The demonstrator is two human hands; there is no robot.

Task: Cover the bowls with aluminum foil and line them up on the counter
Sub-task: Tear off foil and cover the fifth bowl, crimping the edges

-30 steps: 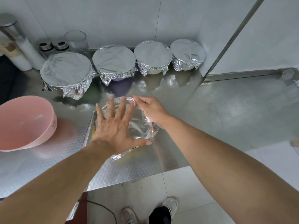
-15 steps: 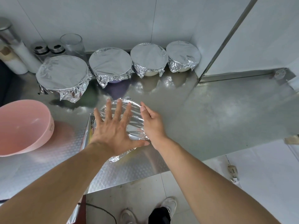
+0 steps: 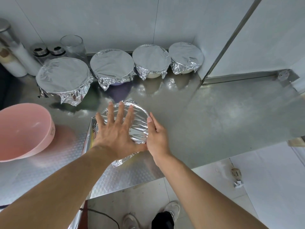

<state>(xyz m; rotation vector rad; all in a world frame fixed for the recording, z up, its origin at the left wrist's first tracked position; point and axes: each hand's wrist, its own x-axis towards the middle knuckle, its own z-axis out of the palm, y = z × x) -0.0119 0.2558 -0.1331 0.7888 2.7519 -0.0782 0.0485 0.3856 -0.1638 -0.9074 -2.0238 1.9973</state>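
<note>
Left hand [image 3: 115,134] covers most of the foil-topped bowl [image 3: 138,123]; bowl body hidden under foil. Right hand [image 3: 156,138] fingers below the rim not visible. Pink bowl [image 3: 24,129] cut by left edge. Four rear covered bowls [image 3: 112,66]: contents hidden. Shakers [image 3: 47,50] partly occluded.

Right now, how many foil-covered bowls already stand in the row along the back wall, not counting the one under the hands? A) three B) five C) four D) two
C: four foil-covered bowls stand along the wall, the largest at the left end, then the second, the third and the smallest at the right end.
</note>
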